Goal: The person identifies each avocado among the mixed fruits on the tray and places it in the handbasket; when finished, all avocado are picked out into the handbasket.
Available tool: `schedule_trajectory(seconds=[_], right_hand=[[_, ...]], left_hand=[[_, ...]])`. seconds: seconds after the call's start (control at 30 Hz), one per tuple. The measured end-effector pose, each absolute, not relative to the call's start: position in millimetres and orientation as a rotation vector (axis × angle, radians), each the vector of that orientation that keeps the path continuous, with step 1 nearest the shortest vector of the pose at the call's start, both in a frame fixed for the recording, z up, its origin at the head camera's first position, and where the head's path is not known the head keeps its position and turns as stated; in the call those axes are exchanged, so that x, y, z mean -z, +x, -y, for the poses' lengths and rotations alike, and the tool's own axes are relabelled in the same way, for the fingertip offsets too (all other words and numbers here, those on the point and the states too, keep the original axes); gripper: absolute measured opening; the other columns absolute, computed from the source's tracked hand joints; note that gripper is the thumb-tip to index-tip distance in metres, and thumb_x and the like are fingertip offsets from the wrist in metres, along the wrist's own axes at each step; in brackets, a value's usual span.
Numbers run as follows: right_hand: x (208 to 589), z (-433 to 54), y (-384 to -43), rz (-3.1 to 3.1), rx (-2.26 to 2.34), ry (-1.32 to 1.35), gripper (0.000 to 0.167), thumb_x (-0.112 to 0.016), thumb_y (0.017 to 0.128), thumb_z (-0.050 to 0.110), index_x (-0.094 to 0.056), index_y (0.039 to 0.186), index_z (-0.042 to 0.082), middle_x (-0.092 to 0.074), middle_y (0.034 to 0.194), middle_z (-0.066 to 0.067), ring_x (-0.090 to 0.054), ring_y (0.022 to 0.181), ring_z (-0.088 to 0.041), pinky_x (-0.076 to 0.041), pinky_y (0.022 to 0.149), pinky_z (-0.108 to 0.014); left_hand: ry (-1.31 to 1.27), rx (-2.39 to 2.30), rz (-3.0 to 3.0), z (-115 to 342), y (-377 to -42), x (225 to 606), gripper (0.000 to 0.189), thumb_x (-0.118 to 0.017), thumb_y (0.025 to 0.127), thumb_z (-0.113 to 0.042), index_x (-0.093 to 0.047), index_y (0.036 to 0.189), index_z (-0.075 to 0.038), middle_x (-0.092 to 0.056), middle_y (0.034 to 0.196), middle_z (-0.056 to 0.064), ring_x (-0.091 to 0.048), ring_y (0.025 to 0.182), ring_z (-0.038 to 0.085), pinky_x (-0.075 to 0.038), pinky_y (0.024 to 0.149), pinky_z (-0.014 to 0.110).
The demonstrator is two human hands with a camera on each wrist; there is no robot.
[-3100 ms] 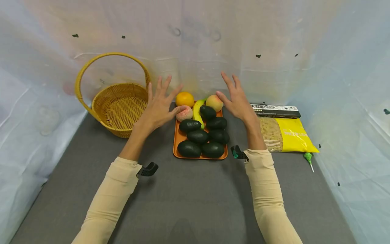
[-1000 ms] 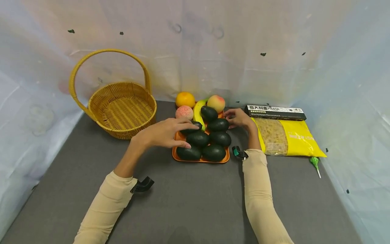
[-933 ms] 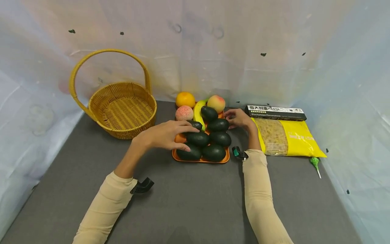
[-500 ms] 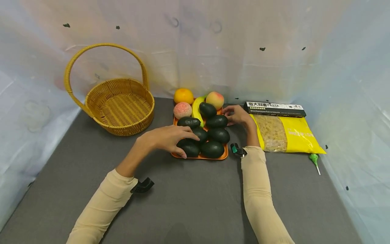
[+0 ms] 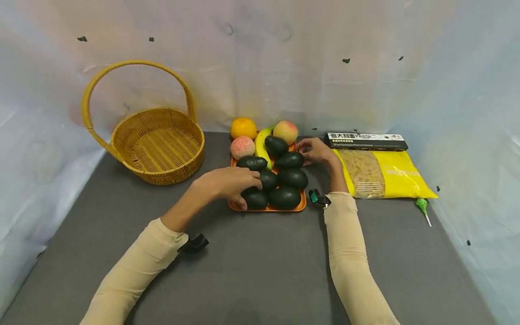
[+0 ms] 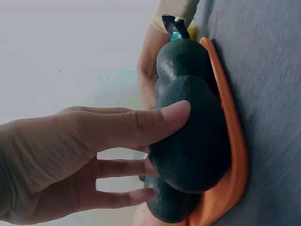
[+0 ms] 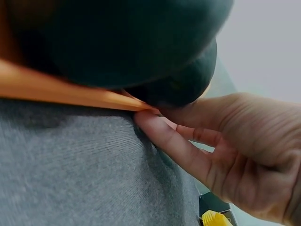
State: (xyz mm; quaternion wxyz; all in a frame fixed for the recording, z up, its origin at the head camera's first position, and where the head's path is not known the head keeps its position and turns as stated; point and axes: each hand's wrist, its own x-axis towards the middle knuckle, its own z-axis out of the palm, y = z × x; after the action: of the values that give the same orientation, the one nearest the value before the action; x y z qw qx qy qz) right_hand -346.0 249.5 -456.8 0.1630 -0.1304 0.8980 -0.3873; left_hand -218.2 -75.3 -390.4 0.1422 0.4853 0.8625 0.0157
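Observation:
An orange tray [image 5: 305, 206] carries several dark green avocados [image 5: 284, 198], a banana [image 5: 262, 146], two peaches [image 5: 285, 131] and an orange [image 5: 243, 128]. My left hand [image 5: 229, 184] grips the front-left avocado [image 5: 254, 199]; the left wrist view shows the thumb on its near side [image 6: 190, 146] and fingers behind it. At the tray's right side, my right hand [image 5: 317, 152] pinches the rim. In the right wrist view, one of its fingertips [image 7: 153, 123] sits beneath the rim, close under an avocado [image 7: 174, 87].
A wicker basket [image 5: 162, 178] with a tall handle stands at the back left, nothing in it. On the right lie a black-and-white pasta box [image 5: 365, 141], a yellow bag of pasta [image 5: 400, 175] and a green lollipop [image 5: 422, 205]. Pale plastic sheeting surrounds the grey table [image 5: 252, 262].
Both hands, spread in the air at first, have come down to the tray. The left has slid from the middle-left avocados to the front-left one and closed round it; the right has stayed at the rim.

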Motion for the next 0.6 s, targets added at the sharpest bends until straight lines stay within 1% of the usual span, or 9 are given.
schedule_trajectory(seconds=[0.07,0.17,0.27,0.33,0.47,0.6], right_hand=[[457.5,-249.6,-346.2,-2.560,1.100,-0.372,0.037,-0.065,0.100,0.002,-0.064,0.136,-0.001,-0.064,0.119,-0.022,-0.071,0.085,-0.020,-0.066,0.075,-0.035],[458.0,-249.6,-345.8,-2.568,1.088,-0.364,0.037,-0.065,0.100,0.002,-0.065,0.136,0.001,-0.065,0.119,-0.021,-0.072,0.088,-0.024,-0.066,0.076,-0.037],[458.2,-249.4,-345.3,-2.574,1.086,-0.357,0.036,-0.066,0.099,0.001,-0.065,0.135,0.001,-0.065,0.117,-0.020,-0.072,0.088,-0.026,-0.066,0.075,-0.036],[456.6,-249.4,-344.3,-2.581,1.091,-0.344,0.035,-0.067,0.098,0.001,-0.065,0.134,0.001,-0.066,0.114,-0.019,-0.072,0.086,-0.026,-0.065,0.073,-0.035],[453.9,-249.1,-342.8,-2.599,1.080,-0.353,0.035,-0.067,0.098,0.000,-0.065,0.132,0.000,-0.065,0.112,-0.018,-0.071,0.083,-0.025,-0.065,0.070,-0.033],[455.8,-248.9,-342.7,-2.582,1.078,-0.364,0.036,-0.066,0.098,0.000,-0.065,0.133,0.000,-0.065,0.114,-0.019,-0.071,0.085,-0.024,-0.065,0.072,-0.034]], left_hand=[[1.362,-0.027,-2.438,71.5,-221.6,386.4,0.057,-0.089,0.085,-0.032,-0.069,0.134,-0.013,-0.063,0.127,0.006,-0.066,0.110,0.023,-0.057,0.099,0.041],[1.318,-0.032,-2.381,69.7,-226.6,381.6,0.055,-0.089,0.085,-0.029,-0.069,0.134,-0.014,-0.062,0.131,0.007,-0.065,0.115,0.025,-0.057,0.101,0.042],[1.310,-0.060,-2.350,71.4,-230.3,380.7,0.054,-0.089,0.085,-0.028,-0.069,0.133,-0.015,-0.061,0.129,0.006,-0.065,0.113,0.023,-0.057,0.100,0.041],[1.324,-0.082,-2.339,72.8,-231.7,381.5,0.053,-0.089,0.085,-0.027,-0.070,0.133,-0.014,-0.061,0.126,0.006,-0.065,0.109,0.022,-0.057,0.098,0.040],[1.334,-0.108,-2.346,73.2,-230.8,383.2,0.053,-0.089,0.084,-0.025,-0.070,0.133,-0.015,-0.061,0.126,0.006,-0.066,0.107,0.022,-0.058,0.095,0.038],[1.308,-0.114,-2.341,74.0,-229.5,383.1,0.054,-0.089,0.085,-0.027,-0.070,0.135,-0.016,-0.060,0.126,0.005,-0.065,0.108,0.021,-0.058,0.094,0.037]])
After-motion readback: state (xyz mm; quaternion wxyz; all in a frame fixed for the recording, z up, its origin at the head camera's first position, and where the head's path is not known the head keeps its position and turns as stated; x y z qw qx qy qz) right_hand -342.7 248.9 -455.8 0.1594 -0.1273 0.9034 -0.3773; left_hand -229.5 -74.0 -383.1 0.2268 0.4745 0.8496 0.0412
